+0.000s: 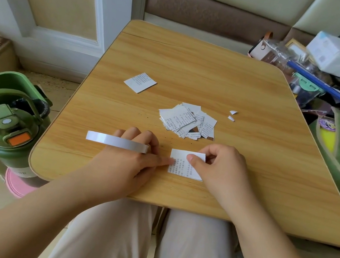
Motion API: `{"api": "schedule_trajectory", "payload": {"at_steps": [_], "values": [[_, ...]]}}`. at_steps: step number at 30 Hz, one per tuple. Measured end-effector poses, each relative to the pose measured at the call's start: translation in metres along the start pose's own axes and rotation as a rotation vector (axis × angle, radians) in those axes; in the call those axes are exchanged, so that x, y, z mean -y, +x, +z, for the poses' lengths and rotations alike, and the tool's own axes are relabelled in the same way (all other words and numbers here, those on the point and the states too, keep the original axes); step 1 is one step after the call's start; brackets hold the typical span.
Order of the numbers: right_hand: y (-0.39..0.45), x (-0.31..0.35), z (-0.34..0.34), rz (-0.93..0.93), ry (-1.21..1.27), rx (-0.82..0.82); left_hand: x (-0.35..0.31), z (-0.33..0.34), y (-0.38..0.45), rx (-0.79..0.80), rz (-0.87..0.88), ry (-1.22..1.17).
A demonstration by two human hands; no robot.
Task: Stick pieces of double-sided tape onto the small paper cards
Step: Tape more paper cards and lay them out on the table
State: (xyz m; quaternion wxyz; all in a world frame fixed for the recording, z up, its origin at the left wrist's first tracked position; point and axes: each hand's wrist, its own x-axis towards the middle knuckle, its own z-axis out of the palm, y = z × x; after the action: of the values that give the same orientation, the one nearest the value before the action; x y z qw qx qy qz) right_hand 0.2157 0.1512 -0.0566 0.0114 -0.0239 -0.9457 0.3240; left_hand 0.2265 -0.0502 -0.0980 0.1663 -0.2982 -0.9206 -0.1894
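Right hand (220, 166) is pinching the card's (185, 165) top edge near the table's (197, 66) front; we're pinning it with a straight left hand (128, 155) finger, tape roll (117, 142) ringing the others. Crooked tape's the risk if it slides.

printed card (185, 165) flat near table edge, tape roll (117, 142) beside, card pile (186, 120) behind
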Motion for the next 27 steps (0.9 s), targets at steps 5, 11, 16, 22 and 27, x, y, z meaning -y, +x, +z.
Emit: {"api": "schedule_trajectory", "payload": {"at_steps": [5, 11, 16, 22, 27], "values": [[-0.005, -0.001, -0.003, -0.018, 0.044, -0.036, -0.002, -0.002, 0.002, 0.004, -0.006, 0.004], [-0.003, 0.000, -0.008, 0.137, 0.219, 0.100, -0.002, -0.002, 0.001, -0.005, -0.016, -0.010], [-0.007, 0.000, -0.006, 0.191, 0.338, 0.067, -0.003, -0.003, 0.002, -0.009, -0.014, -0.023], [-0.011, 0.000, 0.003, 0.111, 0.195, -0.095, -0.001, -0.003, 0.001, -0.007, 0.000, -0.036], [-0.018, 0.000, -0.008, 0.020, 0.430, -0.194, -0.008, -0.021, 0.001, -0.166, -0.254, -0.382]]}}
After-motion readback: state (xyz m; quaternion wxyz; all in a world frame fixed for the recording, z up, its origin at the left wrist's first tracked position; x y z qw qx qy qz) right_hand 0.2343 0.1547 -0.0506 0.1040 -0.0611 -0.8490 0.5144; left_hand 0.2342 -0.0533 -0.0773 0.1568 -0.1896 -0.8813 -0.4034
